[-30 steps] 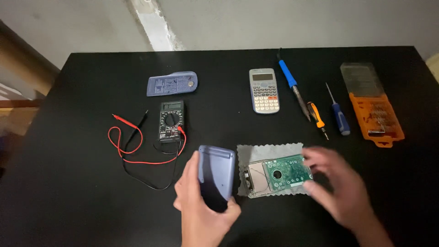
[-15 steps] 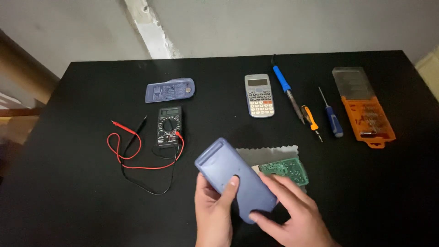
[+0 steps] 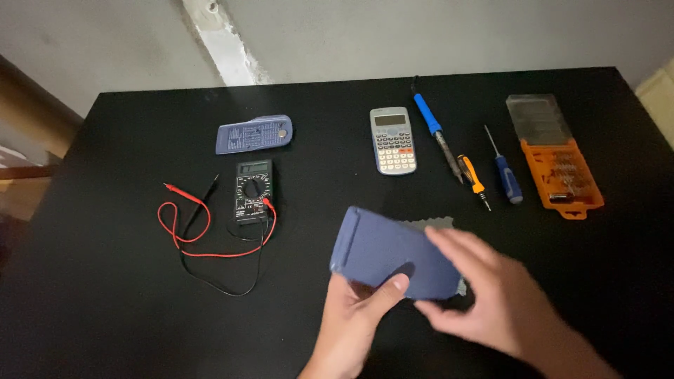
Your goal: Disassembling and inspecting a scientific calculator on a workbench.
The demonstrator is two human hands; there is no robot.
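A blue plastic cover [image 3: 382, 253], flat and rectangular, is held low over the black table [image 3: 126, 281]. My left hand [image 3: 358, 316] grips its near edge from below, thumb on top. My right hand [image 3: 491, 295] lies across its right end, blurred by motion. Under the cover a grey serrated pad [image 3: 428, 224] peeks out; the circuit board that lay on it is hidden.
A black multimeter [image 3: 253, 189] with red and black leads [image 3: 189, 231] sits to the left, a blue case part [image 3: 254, 134] behind it. Further back are a grey calculator [image 3: 392, 140], a blue soldering iron [image 3: 435, 133], two screwdrivers [image 3: 505, 175] and an orange bit case [image 3: 562, 168].
The blue cover went from upright in my left hand to flat over the pad and circuit board, and my right hand came onto it.
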